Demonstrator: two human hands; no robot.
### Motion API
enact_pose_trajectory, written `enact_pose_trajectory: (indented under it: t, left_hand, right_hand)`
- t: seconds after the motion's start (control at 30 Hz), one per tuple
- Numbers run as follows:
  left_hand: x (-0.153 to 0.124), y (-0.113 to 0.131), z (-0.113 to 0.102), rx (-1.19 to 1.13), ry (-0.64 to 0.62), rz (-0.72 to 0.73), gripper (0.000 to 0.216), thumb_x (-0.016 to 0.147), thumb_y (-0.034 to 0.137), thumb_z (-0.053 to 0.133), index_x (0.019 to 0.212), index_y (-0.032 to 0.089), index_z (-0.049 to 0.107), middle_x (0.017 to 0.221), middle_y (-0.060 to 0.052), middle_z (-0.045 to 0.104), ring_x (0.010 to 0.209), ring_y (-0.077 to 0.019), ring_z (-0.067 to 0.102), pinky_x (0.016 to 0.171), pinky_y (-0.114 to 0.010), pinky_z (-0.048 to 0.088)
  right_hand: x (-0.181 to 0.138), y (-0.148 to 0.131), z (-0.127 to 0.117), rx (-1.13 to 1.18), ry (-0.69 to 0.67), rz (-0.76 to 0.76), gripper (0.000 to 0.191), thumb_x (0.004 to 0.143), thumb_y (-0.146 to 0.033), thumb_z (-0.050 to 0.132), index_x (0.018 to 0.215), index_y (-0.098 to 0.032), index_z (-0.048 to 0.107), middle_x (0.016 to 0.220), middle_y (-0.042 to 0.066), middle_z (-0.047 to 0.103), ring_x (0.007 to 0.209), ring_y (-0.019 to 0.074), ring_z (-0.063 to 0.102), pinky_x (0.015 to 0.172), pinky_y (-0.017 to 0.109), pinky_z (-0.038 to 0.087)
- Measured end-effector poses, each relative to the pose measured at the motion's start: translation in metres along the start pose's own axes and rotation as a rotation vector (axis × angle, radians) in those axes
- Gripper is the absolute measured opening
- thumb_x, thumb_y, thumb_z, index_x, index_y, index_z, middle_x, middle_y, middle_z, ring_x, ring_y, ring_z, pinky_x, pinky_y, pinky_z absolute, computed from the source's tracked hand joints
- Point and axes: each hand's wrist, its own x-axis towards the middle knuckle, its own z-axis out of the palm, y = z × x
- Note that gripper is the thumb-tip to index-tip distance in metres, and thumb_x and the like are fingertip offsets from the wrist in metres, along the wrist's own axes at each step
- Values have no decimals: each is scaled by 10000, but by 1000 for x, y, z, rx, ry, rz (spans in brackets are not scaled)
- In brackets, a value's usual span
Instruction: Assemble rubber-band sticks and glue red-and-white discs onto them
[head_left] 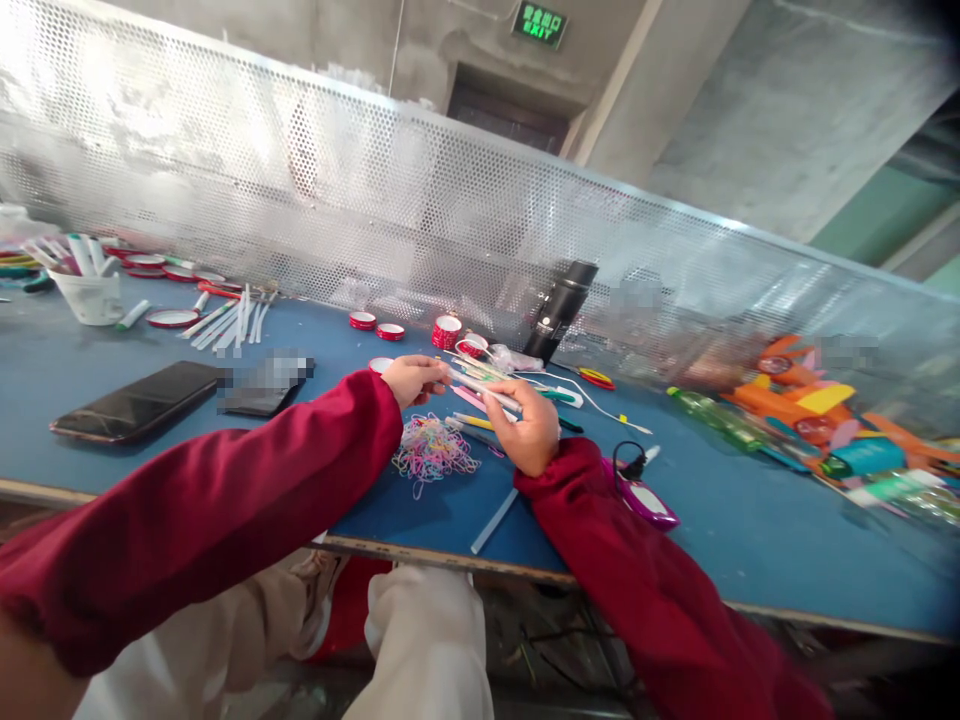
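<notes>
Above the blue tabletop point(360, 510), a thin whitish stick point(472, 383) runs between my two hands; its exact kind is too blurred to tell. My right hand point(527, 425) is wrapped round the stick's near part. At its far left end, the fingertips of my left hand point(415, 380) are pinched together. Just below the hands lies a loose heap of small coloured rubber bands point(433, 452). A translucent glue stick point(495, 522) rests near the table's front edge, left of my right sleeve. Pens and a yellow-handled tool point(474, 421) lie behind the bands.
Two phones, one dark point(139, 400), lie left. Farther back are a cup of markers point(90, 298), white sticks point(232, 322) and red tape rolls point(448, 331). A black flask point(561, 312) stands by the mesh screen point(360, 200). Right are a purple device point(651, 505) and orange craft pieces point(780, 400).
</notes>
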Motion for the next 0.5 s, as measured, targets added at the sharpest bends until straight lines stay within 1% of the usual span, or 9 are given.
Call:
enact_pose_trajectory:
  t: [0.1, 0.17, 0.33, 0.4, 0.5]
  left_hand:
    - [1, 1, -1, -32, 29, 35, 112, 784, 227, 737, 760, 139, 672, 752, -43, 682, 580, -60, 581, 450, -144, 370]
    - [0, 2, -1, -58, 26, 34, 91, 758, 175, 761, 754, 133, 681, 709, -36, 667, 576, -56, 579, 461, -139, 392]
    - [-7, 8, 2, -112, -1, 29, 83, 758, 61, 737, 810, 116, 703, 697, -29, 662, 602, -50, 608, 521, -126, 463]
    - [-8, 10, 3, -124, -5, 36, 94, 751, 46, 738, 812, 109, 703, 715, -32, 669, 621, -52, 622, 566, -137, 493]
    - [-9, 11, 5, -136, -13, 53, 109, 738, 22, 737, 802, 102, 701, 729, -31, 676, 650, -66, 641, 669, -184, 543]
  right_hand:
    - [0, 3, 3, -54, -21, -21, 152, 890, -385, 600, 910, -250, 667, 917, 49, 748, 865, 232, 705, 793, 360, 555]
    - [-1, 6, 4, -68, -29, -25, 162, 893, -395, 600, 896, -248, 670, 906, 50, 749, 860, 232, 706, 792, 358, 555]
    - [-5, 11, 5, -36, -37, 48, 193, 902, -428, 585, 939, -254, 660, 916, 46, 747, 849, 232, 706, 769, 351, 562]
    - [-6, 12, 6, -28, -29, 60, 187, 903, -425, 585, 941, -254, 653, 925, 43, 745, 844, 227, 707, 770, 346, 560]
    - [-8, 13, 7, -28, 3, 53, 173, 904, -410, 589, 932, -250, 647, 930, 44, 744, 849, 225, 705, 779, 343, 552]
